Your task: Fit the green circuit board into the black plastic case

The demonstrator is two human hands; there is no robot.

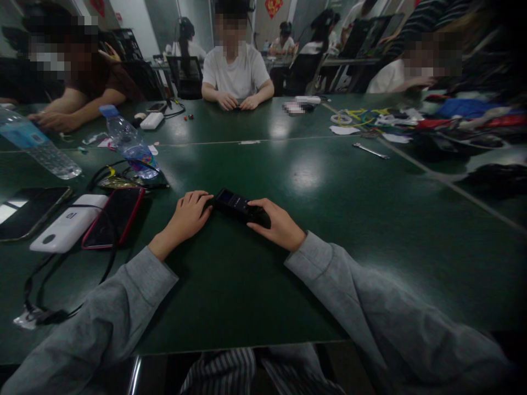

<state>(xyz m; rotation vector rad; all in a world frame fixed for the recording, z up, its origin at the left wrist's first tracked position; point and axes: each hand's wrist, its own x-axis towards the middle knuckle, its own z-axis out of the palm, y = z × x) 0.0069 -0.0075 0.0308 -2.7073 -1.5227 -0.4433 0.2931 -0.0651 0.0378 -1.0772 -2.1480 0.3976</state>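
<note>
A small black handheld device (233,202) with a little screen and buttons lies at a slant on or just above the green table. Around its right end, my right hand (280,222) is closed, thumb on the near side and fingers over the far side. My left hand (187,216) rests on the table at the device's left end. Its fingers are loosely bent and apart, with the fingertips at or very near the device's edge; whether they touch is hard to tell. Dim light hides the device's markings.
To the left lie a red-edged phone (113,218), a white power bank (69,222), a dark phone (33,211), looped black cables and two water bottles (132,145) (41,145). A wrench (370,151) and piled cables (358,118) lie right. Several people sit around.
</note>
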